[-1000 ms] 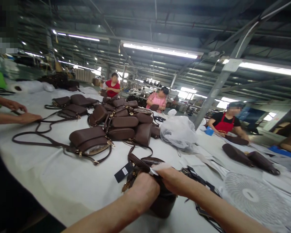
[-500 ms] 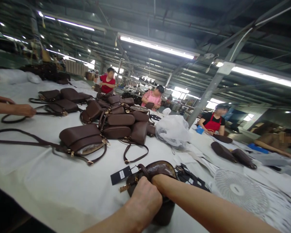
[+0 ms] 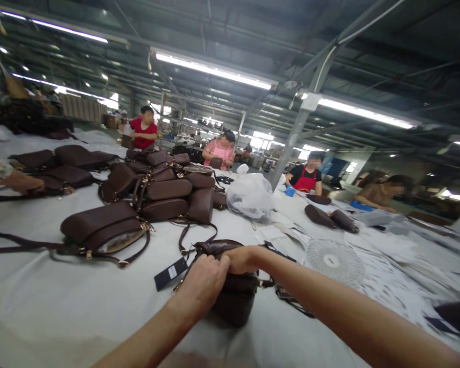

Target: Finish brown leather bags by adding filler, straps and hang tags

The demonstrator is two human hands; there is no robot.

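A dark brown handbag (image 3: 235,301) stands upright on the white-covered table in front of me. My left hand (image 3: 206,278) is closed on the bag's top edge. Right beside it, my right hand (image 3: 240,259) also grips the rim, its fingertips partly hidden; the two hands touch or nearly so. From the bag's left side hangs a black tag (image 3: 171,273) with a white label. What lies inside the bag is hidden from me. Nearby, another brown bag (image 3: 99,225) lies with its zip opening parted and its strap stretched out leftward.
A pile of brown bags (image 3: 168,189) covers the middle of the table. Right of it are a clear plastic bag (image 3: 251,197), a white fan (image 3: 331,261) and more dark tags (image 3: 287,294). At far left a co-worker's hand (image 3: 23,182) reaches the bags; several people work beyond.
My right hand has come up out of the bag to its rim, and my left hand has shifted to the top edge. The view has swung right. The co-worker's hand has moved over the bags.
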